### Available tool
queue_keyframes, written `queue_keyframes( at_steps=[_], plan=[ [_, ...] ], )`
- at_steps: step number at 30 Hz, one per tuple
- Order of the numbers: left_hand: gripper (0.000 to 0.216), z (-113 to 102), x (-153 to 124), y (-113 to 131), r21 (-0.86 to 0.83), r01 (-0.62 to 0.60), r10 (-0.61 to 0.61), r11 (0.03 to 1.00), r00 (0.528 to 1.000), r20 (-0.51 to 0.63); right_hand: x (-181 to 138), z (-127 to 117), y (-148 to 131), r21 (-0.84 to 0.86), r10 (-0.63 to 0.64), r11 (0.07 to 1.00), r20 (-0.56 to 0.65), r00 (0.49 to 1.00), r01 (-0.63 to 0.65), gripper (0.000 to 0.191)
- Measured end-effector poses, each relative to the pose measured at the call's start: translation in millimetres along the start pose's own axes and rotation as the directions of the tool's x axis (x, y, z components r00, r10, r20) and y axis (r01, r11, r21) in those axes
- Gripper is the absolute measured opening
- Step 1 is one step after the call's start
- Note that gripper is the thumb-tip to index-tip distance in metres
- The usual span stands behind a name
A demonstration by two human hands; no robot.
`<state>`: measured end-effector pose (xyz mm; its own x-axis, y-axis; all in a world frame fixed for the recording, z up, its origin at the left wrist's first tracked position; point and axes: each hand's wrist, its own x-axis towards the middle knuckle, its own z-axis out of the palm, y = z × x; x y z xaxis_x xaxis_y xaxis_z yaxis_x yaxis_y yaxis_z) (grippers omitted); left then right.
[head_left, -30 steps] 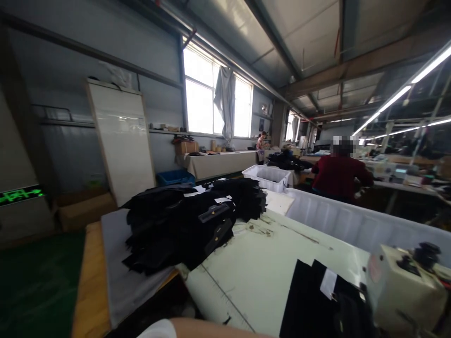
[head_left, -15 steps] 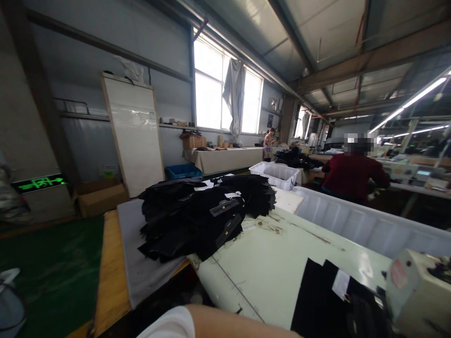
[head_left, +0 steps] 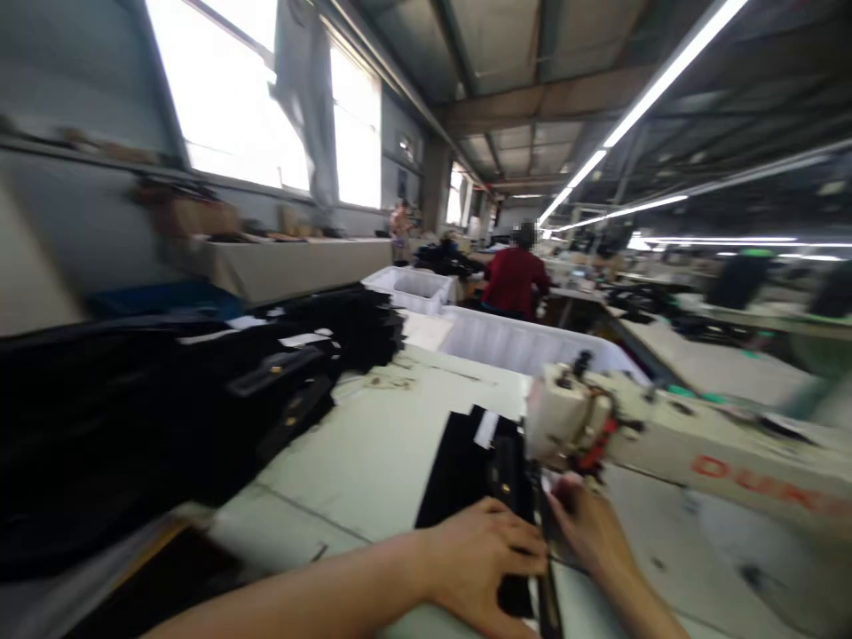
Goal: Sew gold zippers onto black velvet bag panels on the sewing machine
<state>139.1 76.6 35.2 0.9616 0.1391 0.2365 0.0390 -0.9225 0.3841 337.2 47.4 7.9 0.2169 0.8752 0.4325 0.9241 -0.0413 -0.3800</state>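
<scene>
A black fabric piece (head_left: pixel 466 466) with a white tag lies on the pale table under the head of a cream sewing machine (head_left: pixel 579 417). My left hand (head_left: pixel 483 559) rests on top of this fabric, fingers curled and pressed down on it. My right hand (head_left: pixel 586 524) is just right of it, beside the machine's needle area, fingers bent against the fabric's edge. A large pile of black fabric pieces (head_left: pixel 166 399) sits to the left on the table.
A white plastic trough (head_left: pixel 525 342) runs behind the table, with a white bin (head_left: pixel 409 288) beyond it. A person in a red top (head_left: pixel 514 280) works further back. Other work tables stand at right. A cloth-covered table (head_left: pixel 293 262) stands under the windows.
The view has swung right and down. Both hands now show at the sewing machine on the black fabric; earlier only my left forearm was visible at the bottom edge.
</scene>
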Motion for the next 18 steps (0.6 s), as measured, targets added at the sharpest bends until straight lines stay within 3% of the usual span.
queue_keyframes(
  at_steps=[2, 7, 18],
  plan=[
    [0.063, -4, 1, 2, -0.090, -0.027, 0.023, 0.996, 0.999, -0.039, -2, -4, 15, -0.095, 0.076, 0.993, 0.066, 0.995, -0.070, 0.021],
    [0.062, -19, 4, 1, -0.076, -0.018, 0.023, 0.997, 0.997, 0.074, -1, 4, 21, -0.197, 0.200, 0.963, 0.056, 0.978, -0.185, 0.008],
    [0.060, -23, 9, 5, -0.094, -0.061, 0.068, 0.994, 0.995, 0.067, -1, 8, 20, -0.171, 0.152, 0.975, 0.044, 0.987, -0.143, 0.008]
  ],
)
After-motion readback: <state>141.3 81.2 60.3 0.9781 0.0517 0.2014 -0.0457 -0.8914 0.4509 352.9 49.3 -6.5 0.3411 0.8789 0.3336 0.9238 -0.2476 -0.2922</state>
